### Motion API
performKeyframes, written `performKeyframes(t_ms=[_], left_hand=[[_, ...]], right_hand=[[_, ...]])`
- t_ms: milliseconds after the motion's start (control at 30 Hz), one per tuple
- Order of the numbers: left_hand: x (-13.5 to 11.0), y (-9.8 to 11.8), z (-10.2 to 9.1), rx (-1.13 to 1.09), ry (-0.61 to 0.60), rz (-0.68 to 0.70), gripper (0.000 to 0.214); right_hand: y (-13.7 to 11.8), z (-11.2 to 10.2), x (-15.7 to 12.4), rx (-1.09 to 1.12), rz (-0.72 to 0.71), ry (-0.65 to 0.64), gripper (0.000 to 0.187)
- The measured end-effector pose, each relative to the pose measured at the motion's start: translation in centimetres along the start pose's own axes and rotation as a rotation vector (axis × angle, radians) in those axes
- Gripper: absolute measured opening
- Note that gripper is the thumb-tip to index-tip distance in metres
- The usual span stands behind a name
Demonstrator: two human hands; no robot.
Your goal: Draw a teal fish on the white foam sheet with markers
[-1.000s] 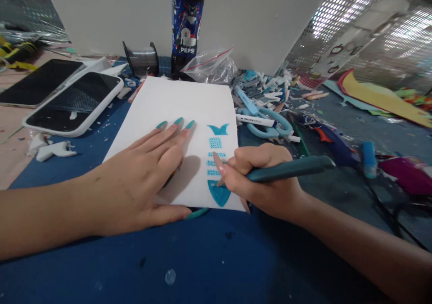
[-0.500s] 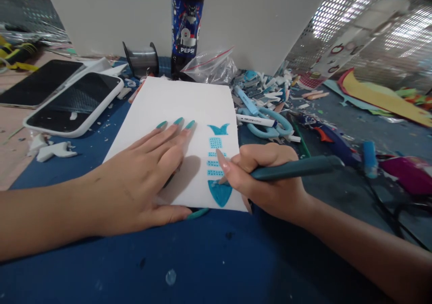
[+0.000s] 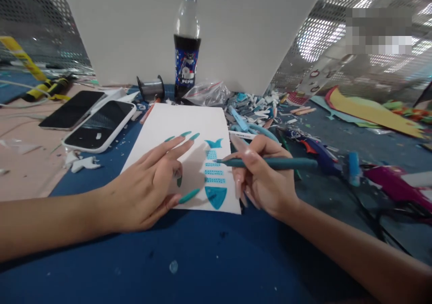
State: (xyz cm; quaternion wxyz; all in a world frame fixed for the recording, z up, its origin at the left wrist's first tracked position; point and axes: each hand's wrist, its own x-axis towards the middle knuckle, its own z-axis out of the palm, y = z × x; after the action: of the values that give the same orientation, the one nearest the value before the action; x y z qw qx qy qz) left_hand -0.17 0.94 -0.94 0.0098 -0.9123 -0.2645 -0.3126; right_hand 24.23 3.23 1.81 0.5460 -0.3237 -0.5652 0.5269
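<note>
A white sheet of paper [image 3: 175, 124] lies on the blue mat [image 3: 202, 259]. On it is a teal fish-skeleton shape [image 3: 213, 173] made of several pieces. My left hand [image 3: 151, 187] rests on the sheet's near left part, fingers stretched out and slightly lifted, nails teal. My right hand [image 3: 263, 173] is closed around a teal pen-like tool [image 3: 273, 163], held almost level, its tip just above the fish's middle segments at the sheet's right edge.
Two phones [image 3: 97, 124] lie at the left. A Pepsi bottle [image 3: 186, 47], a wire spool [image 3: 150, 88] and a plastic bag [image 3: 209, 92] stand behind the sheet. Scissors, markers, paper scraps [image 3: 259, 106] and a glue gun [image 3: 317, 149] clutter the right side.
The view has tilted up and pulled back. My right hand has lifted the tool's tip off the fish's head and turned it level. My left hand's fingers have risen a little off the sheet.
</note>
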Motion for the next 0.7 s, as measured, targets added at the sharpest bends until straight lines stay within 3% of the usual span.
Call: performKeyframes(t_ms=[200, 400, 700], left_hand=[[-0.7, -0.1, 0.6, -0.063, -0.043, -0.166, 0.044], [-0.5, -0.3, 1.0, 0.032, -0.047, -0.064, 0.036], [-0.3, -0.6, 0.2, 0.180, -0.102, 0.061, 0.030]], right_hand=[[-0.3, 0.0, -0.5, 0.123, -0.020, -0.080, 0.028], [-0.3, 0.1, -0.9, 0.135, -0.024, -0.126, 0.035], [-0.6, 0.5, -1.4, -0.007, 0.102, -0.289, 0.033]])
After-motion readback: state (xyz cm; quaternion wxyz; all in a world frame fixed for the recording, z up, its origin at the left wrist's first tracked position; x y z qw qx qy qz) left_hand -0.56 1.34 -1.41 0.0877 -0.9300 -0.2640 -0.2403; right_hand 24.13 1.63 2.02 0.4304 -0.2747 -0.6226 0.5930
